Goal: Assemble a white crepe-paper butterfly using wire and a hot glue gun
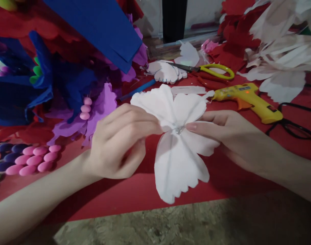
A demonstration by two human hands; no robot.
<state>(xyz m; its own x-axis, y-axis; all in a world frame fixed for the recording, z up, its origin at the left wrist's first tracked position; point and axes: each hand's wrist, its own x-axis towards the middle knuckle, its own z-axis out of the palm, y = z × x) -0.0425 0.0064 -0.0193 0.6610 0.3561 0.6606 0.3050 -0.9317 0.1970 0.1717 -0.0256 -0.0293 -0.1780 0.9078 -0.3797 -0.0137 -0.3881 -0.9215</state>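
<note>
A white flower (181, 163) with scalloped petals is held up over the red tabletop. Its petals meet at a centre where a small shiny blob, perhaps glue, shows. My left hand (123, 141) is closed, thumb and fingers pinched at the base of the upper left petal. From the other side, my right hand (229, 136) grips the flower close to its centre, the thumb on top and the fingers partly hidden behind a petal. Just beyond my right hand lies a yellow glue gun (260, 102) with an orange trigger, its nozzle pointing left.
Yellow-handled scissors (216, 70) rest on white cut pieces behind the flower. Rows of pink oval pieces (34, 160) lie at left. Blue sheets (101, 30) and purple petals (104, 105) crowd the left; white petals (280, 61) pile at right. A black cable (293, 127) runs off right.
</note>
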